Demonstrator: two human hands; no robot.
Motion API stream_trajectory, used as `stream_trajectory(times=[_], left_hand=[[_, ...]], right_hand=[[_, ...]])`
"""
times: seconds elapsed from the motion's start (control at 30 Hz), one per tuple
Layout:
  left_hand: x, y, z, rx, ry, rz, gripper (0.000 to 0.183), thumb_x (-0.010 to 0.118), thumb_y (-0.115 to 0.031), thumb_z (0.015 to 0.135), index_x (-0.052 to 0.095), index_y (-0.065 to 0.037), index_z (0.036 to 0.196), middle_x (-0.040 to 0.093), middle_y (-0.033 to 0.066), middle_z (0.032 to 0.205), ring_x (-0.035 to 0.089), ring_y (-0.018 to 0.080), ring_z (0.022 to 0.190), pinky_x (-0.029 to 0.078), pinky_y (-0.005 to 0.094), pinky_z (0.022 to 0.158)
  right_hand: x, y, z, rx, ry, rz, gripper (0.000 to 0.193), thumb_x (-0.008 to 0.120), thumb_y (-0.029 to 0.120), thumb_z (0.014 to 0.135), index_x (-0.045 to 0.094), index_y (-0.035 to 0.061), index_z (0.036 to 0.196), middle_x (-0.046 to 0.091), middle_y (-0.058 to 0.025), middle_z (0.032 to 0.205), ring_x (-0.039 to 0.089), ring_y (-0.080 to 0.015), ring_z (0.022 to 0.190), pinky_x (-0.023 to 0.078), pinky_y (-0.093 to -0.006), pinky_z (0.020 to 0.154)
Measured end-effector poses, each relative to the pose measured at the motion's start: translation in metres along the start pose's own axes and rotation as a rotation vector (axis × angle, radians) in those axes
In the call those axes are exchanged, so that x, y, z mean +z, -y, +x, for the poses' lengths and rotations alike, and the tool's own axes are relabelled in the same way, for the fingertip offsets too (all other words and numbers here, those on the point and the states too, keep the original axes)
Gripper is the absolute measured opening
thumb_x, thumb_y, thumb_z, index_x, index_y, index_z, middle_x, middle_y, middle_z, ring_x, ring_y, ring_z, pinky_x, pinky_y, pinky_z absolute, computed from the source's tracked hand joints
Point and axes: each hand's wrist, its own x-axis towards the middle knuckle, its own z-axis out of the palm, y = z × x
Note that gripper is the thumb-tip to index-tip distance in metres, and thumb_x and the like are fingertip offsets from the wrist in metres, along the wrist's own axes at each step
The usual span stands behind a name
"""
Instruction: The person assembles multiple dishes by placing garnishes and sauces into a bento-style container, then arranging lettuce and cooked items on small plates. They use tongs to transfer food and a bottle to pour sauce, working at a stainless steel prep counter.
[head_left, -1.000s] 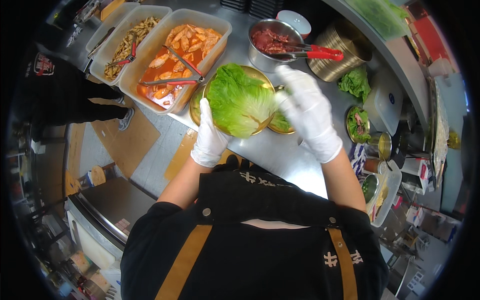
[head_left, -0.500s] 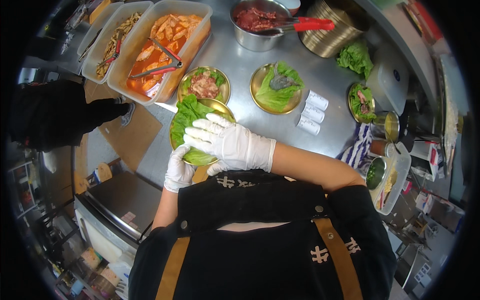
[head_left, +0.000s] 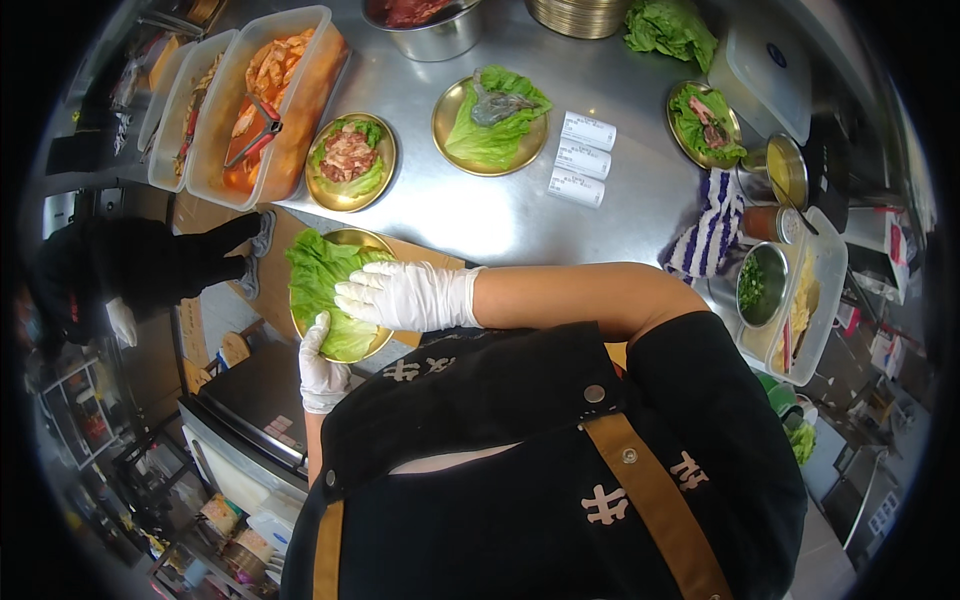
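My left hand, in a white glove, grips the near left rim of a round gold plate, its thumb over the edge. Green lettuce leaves cover much of that plate and reach past its far left rim. Flat on the leaves lies my gloved right hand, fingers stretched out and pressed down. The plate is in front of my apron, just off the near edge of the steel table. Beyond it stands a gold plate of raw meat on lettuce. To its right, another plate holds lettuce with a grey, glossy piece on top.
Tubs of red-sauced meat with red-handled tongs line the far left. Paper slips lie on the steel table. At right are a striped cloth, a bowl of chopped greens and a lidded container. Another person stands at left.
My view has turned to the right. The lettuce plate, held by my left hand, has come away from the meat plate and toward me. My right hand stays on the leaves.
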Motion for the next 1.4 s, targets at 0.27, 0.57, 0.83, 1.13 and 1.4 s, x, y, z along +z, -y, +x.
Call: stream_trajectory(times=[0.27,0.57,0.83,1.13,1.4], left_hand=[[0.026,0.020,-0.001,-0.051,0.118,-0.072,0.044,0.054,-0.011,0.098,0.044,0.003,0.139,0.056,0.0205,0.136,0.058,0.0331,0.123,0.047,0.0505,0.106],[0.061,0.016,0.010,0.032,0.242,-0.118,0.042,0.054,-0.011,0.098,0.045,0.004,0.137,0.057,0.0198,0.135,0.058,0.0316,0.123,0.046,0.0500,0.107],[0.051,0.015,0.011,0.021,0.133,-0.154,0.031,0.057,-0.011,0.097,0.056,0.000,0.126,0.064,0.0153,0.121,0.065,0.0272,0.110,0.055,0.0439,0.094],[-0.015,-0.028,-0.001,0.305,0.146,-0.338,0.055,0.054,-0.008,0.095,0.039,-0.013,0.147,0.047,0.0185,0.146,0.047,0.0379,0.134,0.040,0.0566,0.111],[-0.102,-0.086,0.016,0.371,-0.072,-0.508,0.055,0.061,-0.017,0.095,0.042,-0.011,0.146,0.049,0.0155,0.144,0.050,0.0349,0.131,0.043,0.0545,0.109]], right_hand=[[-0.036,-0.010,-0.006,0.003,0.205,-0.020,0.032,0.059,0.017,0.083,0.065,0.0020,0.111,0.067,-0.0077,0.113,0.065,-0.0216,0.104,0.051,-0.0344,0.091],[-0.068,-0.007,-0.001,0.027,0.076,-0.135,0.030,0.057,0.017,0.085,0.066,0.0029,0.111,0.068,-0.0129,0.114,0.066,-0.0254,0.108,0.048,-0.0379,0.102],[-0.058,-0.025,0.016,-0.109,0.130,-0.053,0.025,0.063,0.015,0.076,0.067,0.0053,0.099,0.069,-0.0066,0.103,0.067,-0.0192,0.096,0.053,-0.0313,0.086],[-0.049,-0.034,0.087,-0.027,0.249,0.082,0.061,0.060,0.010,0.082,0.046,0.0031,0.141,0.052,-0.0159,0.139,0.052,-0.0336,0.125,0.040,-0.0451,0.110],[-0.007,-0.097,0.231,0.179,0.067,0.200,0.057,0.065,0.004,0.088,0.048,0.0029,0.142,0.054,-0.0200,0.139,0.050,-0.0346,0.131,0.041,-0.0378,0.110]])
